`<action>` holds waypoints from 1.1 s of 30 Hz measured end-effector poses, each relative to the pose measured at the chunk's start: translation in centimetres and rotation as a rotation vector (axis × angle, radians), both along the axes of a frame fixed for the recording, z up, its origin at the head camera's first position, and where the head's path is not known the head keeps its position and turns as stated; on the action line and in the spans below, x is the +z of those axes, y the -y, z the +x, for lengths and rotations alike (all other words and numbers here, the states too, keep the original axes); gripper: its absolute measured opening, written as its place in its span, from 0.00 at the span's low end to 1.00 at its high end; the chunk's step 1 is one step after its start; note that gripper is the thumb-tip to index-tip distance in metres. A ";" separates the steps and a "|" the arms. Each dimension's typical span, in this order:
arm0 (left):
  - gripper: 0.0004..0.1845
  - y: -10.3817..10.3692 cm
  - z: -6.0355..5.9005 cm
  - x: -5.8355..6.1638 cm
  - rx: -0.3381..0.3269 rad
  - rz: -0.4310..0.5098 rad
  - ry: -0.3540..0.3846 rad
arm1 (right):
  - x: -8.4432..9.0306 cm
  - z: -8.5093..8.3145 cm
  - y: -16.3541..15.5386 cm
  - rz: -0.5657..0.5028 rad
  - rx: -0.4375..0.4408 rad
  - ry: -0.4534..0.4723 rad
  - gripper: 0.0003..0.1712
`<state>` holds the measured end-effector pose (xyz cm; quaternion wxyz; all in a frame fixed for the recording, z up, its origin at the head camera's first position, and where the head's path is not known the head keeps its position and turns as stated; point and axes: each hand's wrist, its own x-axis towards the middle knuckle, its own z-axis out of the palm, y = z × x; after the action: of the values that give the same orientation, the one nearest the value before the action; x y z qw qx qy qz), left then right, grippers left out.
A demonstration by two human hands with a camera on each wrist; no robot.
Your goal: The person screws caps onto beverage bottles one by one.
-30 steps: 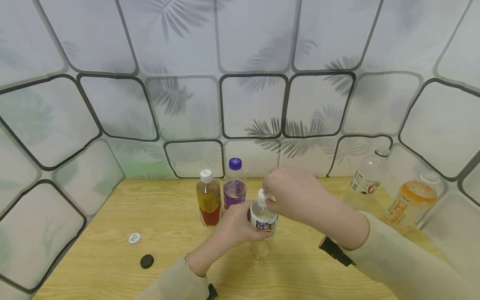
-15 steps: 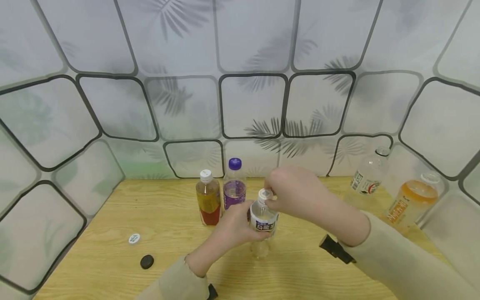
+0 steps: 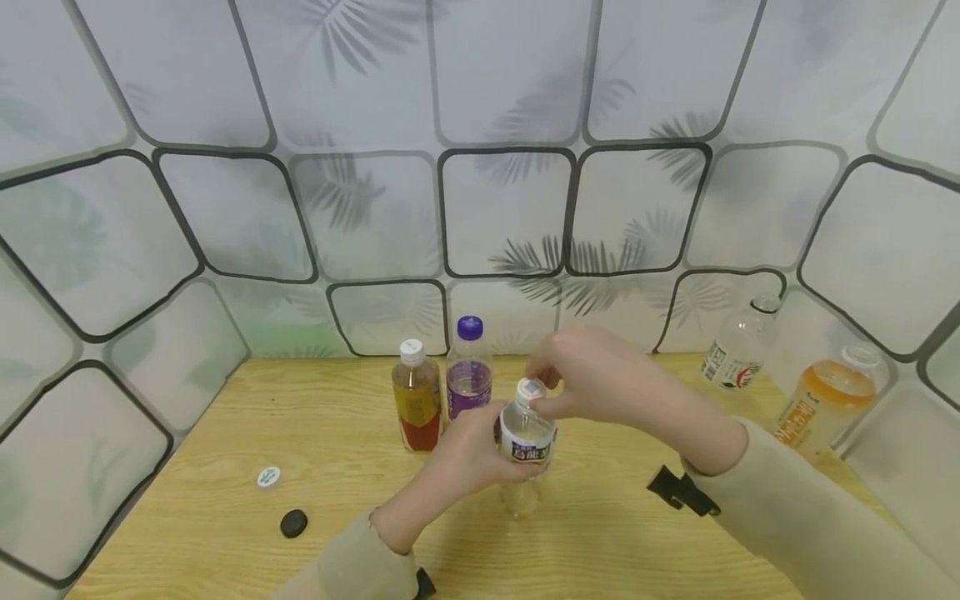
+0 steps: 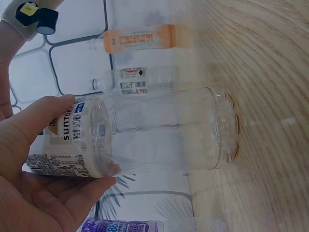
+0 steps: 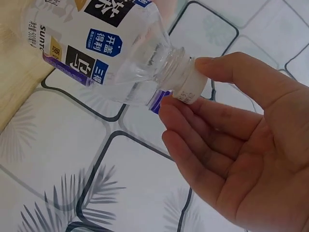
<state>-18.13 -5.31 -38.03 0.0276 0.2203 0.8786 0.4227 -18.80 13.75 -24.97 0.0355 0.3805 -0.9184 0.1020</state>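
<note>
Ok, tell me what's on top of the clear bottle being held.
A white cap sits on the clear bottle's neck, pinched by the right hand. The left hand grips the labelled body. Whether the cap is screwed tight cannot be seen; fingers partly cover it.

Left hand (image 3: pixel 468 458) fingers (image 4: pixel 46 116) curl in a grip; right hand (image 3: pixel 600 375) fingers (image 5: pixel 193 113) pinch just above them, palm open.

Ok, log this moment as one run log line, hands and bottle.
left hand: grips clear bottle upright on table | right hand: fingertips pinch white cap | cap on neck
</note>
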 end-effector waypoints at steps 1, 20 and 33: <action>0.32 0.0 0.0 0.0 -0.002 -0.001 -0.003 | 0.0 -0.1 -0.1 0.000 0.017 -0.001 0.04; 0.33 0.0 0.0 0.1 -0.001 -0.002 -0.006 | -0.5 -0.6 -0.7 -0.094 0.073 0.022 0.11; 0.33 0.0 0.1 0.2 0.001 0.000 0.003 | -0.5 -0.4 -0.4 -0.020 0.074 -0.059 0.08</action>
<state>-18.04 -5.30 -37.81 0.0287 0.2194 0.8786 0.4232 -19.18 14.13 -25.44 0.0625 0.4167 -0.9012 0.1014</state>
